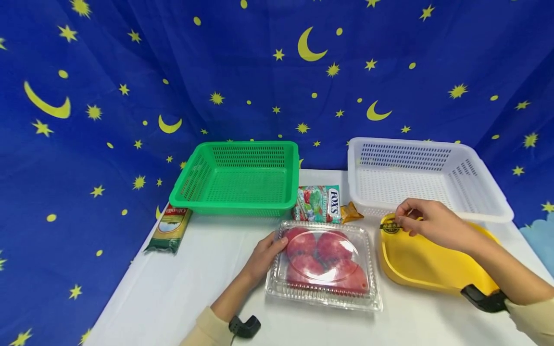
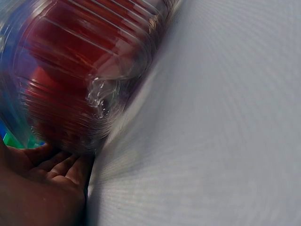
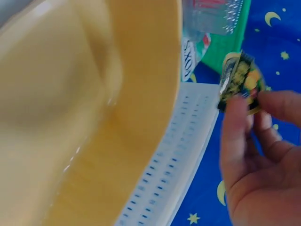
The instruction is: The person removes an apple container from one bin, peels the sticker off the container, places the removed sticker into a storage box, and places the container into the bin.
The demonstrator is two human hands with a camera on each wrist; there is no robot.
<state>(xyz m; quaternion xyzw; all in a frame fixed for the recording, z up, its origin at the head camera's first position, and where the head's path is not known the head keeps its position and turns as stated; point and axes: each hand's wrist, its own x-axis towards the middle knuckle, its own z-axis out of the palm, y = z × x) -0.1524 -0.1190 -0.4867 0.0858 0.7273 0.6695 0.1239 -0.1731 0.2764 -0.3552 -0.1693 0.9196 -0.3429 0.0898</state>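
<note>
A clear plastic clamshell box (image 1: 322, 264) of round red fruit sits on the white table. My left hand (image 1: 264, 257) grips its left edge, thumb on the lid rim and fingers low at the side. In the left wrist view the fingers (image 2: 61, 167) meet the box wall. My right hand (image 1: 428, 223) pinches a small black-and-gold label (image 3: 241, 80) between thumb and fingertips. It is held over the far left rim of a yellow tray (image 1: 428, 264). The label has a round emblem crossed by a dark band.
Behind stand a green basket (image 1: 242, 211) at left and a white basket (image 1: 433, 211) at right. Between them lie a Fox's candy bag (image 1: 318, 204) and a small orange-gold packet (image 1: 350, 213). A green-and-gold packet (image 1: 169, 230) lies at far left. A starry blue cloth (image 1: 259, 62) hangs behind.
</note>
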